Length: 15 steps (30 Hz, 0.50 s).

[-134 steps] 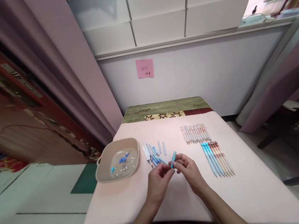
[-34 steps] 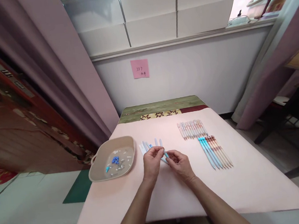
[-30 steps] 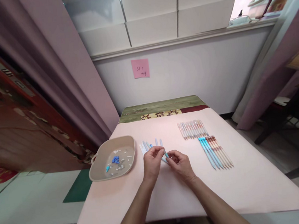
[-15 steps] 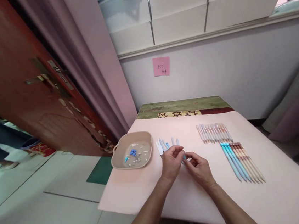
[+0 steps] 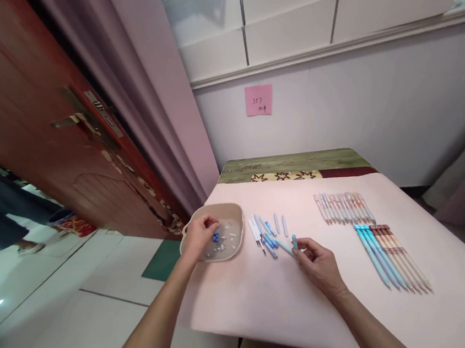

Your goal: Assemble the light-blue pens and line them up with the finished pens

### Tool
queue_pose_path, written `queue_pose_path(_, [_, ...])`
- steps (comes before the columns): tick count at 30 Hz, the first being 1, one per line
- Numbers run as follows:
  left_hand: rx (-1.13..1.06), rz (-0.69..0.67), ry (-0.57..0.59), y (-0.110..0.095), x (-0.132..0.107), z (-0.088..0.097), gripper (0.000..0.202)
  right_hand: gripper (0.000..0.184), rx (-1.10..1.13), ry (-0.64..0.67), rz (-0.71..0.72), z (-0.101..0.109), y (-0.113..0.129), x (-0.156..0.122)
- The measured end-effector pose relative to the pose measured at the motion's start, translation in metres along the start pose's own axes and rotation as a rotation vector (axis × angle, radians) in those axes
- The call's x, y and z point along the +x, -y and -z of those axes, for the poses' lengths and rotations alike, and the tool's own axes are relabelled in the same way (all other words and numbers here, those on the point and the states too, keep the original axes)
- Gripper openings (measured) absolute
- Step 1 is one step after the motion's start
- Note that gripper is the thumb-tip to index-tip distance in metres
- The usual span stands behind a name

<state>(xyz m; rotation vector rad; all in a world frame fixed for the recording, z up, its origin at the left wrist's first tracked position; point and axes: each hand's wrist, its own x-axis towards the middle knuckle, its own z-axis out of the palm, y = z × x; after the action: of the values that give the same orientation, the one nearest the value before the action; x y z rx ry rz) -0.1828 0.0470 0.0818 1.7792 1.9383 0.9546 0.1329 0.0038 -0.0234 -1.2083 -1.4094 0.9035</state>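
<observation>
My left hand [image 5: 200, 235] is over the beige plastic basin [image 5: 237, 218], its fingertips pinched together; whatever lies between them is hidden. Small white pieces and some blue pieces [image 5: 215, 236] lie in the basin. On the table, my right hand [image 5: 314, 262] grips a short light-blue pen barrel part [image 5: 294, 241] between thumb and fingers, upright. Just left of it lie pale blue pen barrels [image 5: 284, 247], darker blue pen parts [image 5: 270, 246] and several thin white refills [image 5: 255, 231].
Clear pens with reddish marks [image 5: 344, 208] lie in a row at the right. Nearer are blue pens [image 5: 374, 256] and brown-and-cream pens [image 5: 403, 258] side by side. A pink cloth [image 5: 262, 298] covers the table. A person's legs [image 5: 1, 204] show by the door at left.
My left hand has left the right hand and moved left to over the basin. The right hand keeps hold of the light-blue barrel part. The view has shifted slightly.
</observation>
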Motion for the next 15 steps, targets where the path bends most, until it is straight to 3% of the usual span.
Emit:
queue_pose_path(2, [0.085,-0.032,0.126,0.012,0.003,0.002,0.005,0.029,-0.009,-0.004,-0.011,0.0,-0.002,0.0])
queue_pose_path(6, [0.148,-0.118,0.321,0.018,0.005,-0.012,0.008,0.031,-0.016,-0.021,-0.034,0.0,-0.006,0.001])
queue_pose_path(15, [0.269,-0.169,0.491,0.027,0.019,-0.029,0.006,0.031,-0.003,-0.023,-0.057,-0.002,-0.004,0.001])
